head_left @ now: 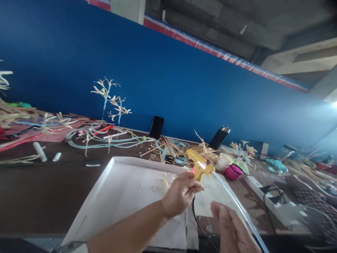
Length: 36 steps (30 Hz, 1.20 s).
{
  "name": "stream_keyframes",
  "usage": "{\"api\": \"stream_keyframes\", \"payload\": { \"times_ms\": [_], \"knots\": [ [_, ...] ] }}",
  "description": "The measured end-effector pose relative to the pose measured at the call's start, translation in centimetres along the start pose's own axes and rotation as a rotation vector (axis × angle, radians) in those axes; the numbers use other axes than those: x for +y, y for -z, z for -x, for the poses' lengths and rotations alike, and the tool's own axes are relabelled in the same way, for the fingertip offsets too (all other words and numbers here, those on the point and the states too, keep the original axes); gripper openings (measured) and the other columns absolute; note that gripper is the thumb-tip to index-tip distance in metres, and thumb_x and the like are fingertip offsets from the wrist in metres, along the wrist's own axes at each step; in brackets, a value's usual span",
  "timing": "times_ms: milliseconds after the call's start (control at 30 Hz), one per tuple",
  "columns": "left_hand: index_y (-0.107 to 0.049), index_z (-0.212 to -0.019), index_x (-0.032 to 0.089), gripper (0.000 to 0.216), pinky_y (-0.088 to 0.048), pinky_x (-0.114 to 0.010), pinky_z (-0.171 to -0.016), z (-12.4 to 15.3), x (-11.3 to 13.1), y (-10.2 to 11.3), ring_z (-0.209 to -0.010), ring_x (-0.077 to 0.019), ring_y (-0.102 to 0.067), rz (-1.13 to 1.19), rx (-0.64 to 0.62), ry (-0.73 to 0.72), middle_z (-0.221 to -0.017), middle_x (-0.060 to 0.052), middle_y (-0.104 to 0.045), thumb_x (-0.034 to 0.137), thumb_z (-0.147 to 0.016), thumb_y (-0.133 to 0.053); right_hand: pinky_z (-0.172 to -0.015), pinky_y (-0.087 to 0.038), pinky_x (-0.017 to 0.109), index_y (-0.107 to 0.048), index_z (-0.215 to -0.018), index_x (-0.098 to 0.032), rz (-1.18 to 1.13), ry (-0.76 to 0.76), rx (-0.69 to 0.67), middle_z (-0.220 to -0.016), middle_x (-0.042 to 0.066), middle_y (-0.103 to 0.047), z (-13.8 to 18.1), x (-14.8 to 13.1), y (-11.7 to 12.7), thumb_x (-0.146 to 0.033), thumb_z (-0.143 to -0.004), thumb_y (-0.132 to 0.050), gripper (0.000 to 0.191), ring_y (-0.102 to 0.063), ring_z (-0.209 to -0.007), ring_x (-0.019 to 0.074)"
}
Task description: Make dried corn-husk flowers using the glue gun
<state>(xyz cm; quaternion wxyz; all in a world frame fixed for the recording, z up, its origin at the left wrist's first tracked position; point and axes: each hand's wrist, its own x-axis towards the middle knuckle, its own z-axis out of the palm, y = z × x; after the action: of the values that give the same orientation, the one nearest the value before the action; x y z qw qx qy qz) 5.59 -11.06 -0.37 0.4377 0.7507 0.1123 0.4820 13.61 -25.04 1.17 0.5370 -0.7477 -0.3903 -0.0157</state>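
Observation:
My left hand (182, 193) is closed on the handle of a yellow hot glue gun (202, 166), holding it above the far right corner of a white cardboard tray (116, 196). The gun's nozzle points up and to the left. A long clear glue stick (237, 203) runs from its back down to the lower right. Below the gun hangs a black cord (195, 214). My right hand (233, 228) is low in the view, beside the glue stick, with its fingers stretched out; no object shows in it. Thin pale scraps (160, 186) lie in the tray.
Behind the tray are scissors (170, 159), dry husk strips (172, 147), a phone (157, 127) and a dark bottle (219, 137). Flower stems (105, 96) stand at the left. A pink pouch (233, 171) and a power strip (265, 198) lie to the right.

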Motion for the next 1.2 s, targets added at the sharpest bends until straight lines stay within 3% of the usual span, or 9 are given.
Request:
{"api": "stream_keyframes", "payload": {
  "times_ms": [133, 300, 433, 633, 800, 967, 1133, 1200],
  "knots": [
    [-0.068, -0.080, 0.015, 0.020, -0.041, -0.023, -0.073, -0.2, 0.4, 0.2, -0.077, -0.0131, -0.052, 0.065, -0.059, 0.028, -0.076, -0.004, -0.057, 0.027, -0.085, -0.052, -0.085, -0.048, 0.034, -0.062, -0.108, -0.021, -0.353, -0.221, -0.130, -0.117, 0.007, -0.061, -2.2, 3.4, -1.8, -0.048, -0.078, -0.059, 0.040, -0.060, -0.099, 0.0237],
    [-0.068, -0.079, 0.015, 0.018, -0.040, -0.023, -0.079, 0.1, 0.0, -0.2, -0.083, -0.0141, -0.053, 0.152, -0.110, 0.064, -0.080, -0.005, -0.060, 0.026, -0.084, -0.054, -0.089, -0.045, 0.036, -0.065, -0.106, -0.021, -0.891, -0.435, -0.422, -0.111, 0.007, -0.064, -5.0, 3.6, -3.9, -0.042, -0.076, -0.065, 0.036, -0.058, -0.102, 0.0232],
    [-0.069, -0.079, 0.015, 0.016, -0.042, -0.023, -0.077, 0.2, -0.4, -0.4, -0.080, -0.0135, -0.054, 0.165, -0.127, 0.072, -0.081, -0.005, -0.059, 0.024, -0.082, -0.056, -0.082, -0.049, 0.033, -0.066, -0.103, -0.022, -1.026, -0.475, -0.539, -0.106, 0.007, -0.065, -5.9, 3.3, -4.6, -0.036, -0.077, -0.066, 0.030, -0.060, -0.096, 0.0212],
    [-0.069, -0.079, 0.015, 0.014, -0.042, -0.024, -0.079, 0.2, -0.6, -0.7, -0.082, -0.0138, -0.055, 0.168, -0.120, 0.089, -0.082, -0.005, -0.062, 0.022, -0.081, -0.057, -0.068, -0.051, 0.027, -0.069, -0.090, -0.021, -0.999, -0.495, -0.502, -0.092, 0.005, -0.069, -6.9, 3.6, -5.3, -0.032, -0.072, -0.070, 0.021, -0.064, -0.081, 0.0184],
    [-0.069, -0.077, 0.014, 0.014, -0.042, -0.025, -0.082, -0.1, -0.8, -0.8, -0.084, -0.0146, -0.056, 0.234, -0.091, 0.078, -0.084, -0.006, -0.065, 0.022, -0.081, -0.058, -0.071, -0.051, 0.032, -0.067, -0.104, -0.018, -0.968, -0.491, -0.560, -0.094, 0.010, -0.069, -7.6, 2.2, -6.0, -0.037, -0.070, -0.072, 0.039, -0.063, -0.088, 0.0236],
    [-0.070, -0.078, 0.013, 0.022, -0.046, -0.025, -0.073, -0.5, -1.4, -0.6, -0.075, -0.0136, -0.057, 0.474, -0.067, 0.231, -0.079, -0.005, -0.065, 0.031, -0.080, -0.058, -0.071, -0.052, 0.034, -0.067, -0.097, -0.016, -0.962, -0.502, -0.525, -0.094, 0.010, -0.068, -8.6, 1.0, -6.7, -0.041, -0.068, -0.072, 0.039, -0.064, -0.087, 0.0251],
    [-0.070, -0.078, 0.012, 0.027, -0.049, -0.027, -0.071, -2.1, -2.1, 0.9, -0.093, -0.0200, -0.057, 0.546, 0.144, 0.428, -0.102, -0.010, -0.064, 0.038, -0.071, -0.066, -0.068, -0.054, 0.034, -0.065, -0.088, -0.016, -0.959, -0.521, -0.381, -0.092, 0.008, -0.068, -10.9, 1.1, -6.2, -0.037, -0.069, -0.069, 0.028, -0.065, -0.081, 0.0225],
    [-0.069, -0.076, 0.012, 0.028, -0.050, -0.026, -0.069, -3.4, -2.3, 2.1, -0.089, -0.0188, -0.059, 0.561, 0.252, 0.468, -0.106, -0.011, -0.063, 0.039, -0.067, -0.068, -0.064, -0.054, 0.031, -0.064, -0.086, -0.017, -0.927, -0.556, -0.339, -0.092, 0.007, -0.068, -12.0, 1.1, -6.0, -0.035, -0.070, -0.067, 0.024, -0.065, -0.076, 0.0191]
  ]
}}
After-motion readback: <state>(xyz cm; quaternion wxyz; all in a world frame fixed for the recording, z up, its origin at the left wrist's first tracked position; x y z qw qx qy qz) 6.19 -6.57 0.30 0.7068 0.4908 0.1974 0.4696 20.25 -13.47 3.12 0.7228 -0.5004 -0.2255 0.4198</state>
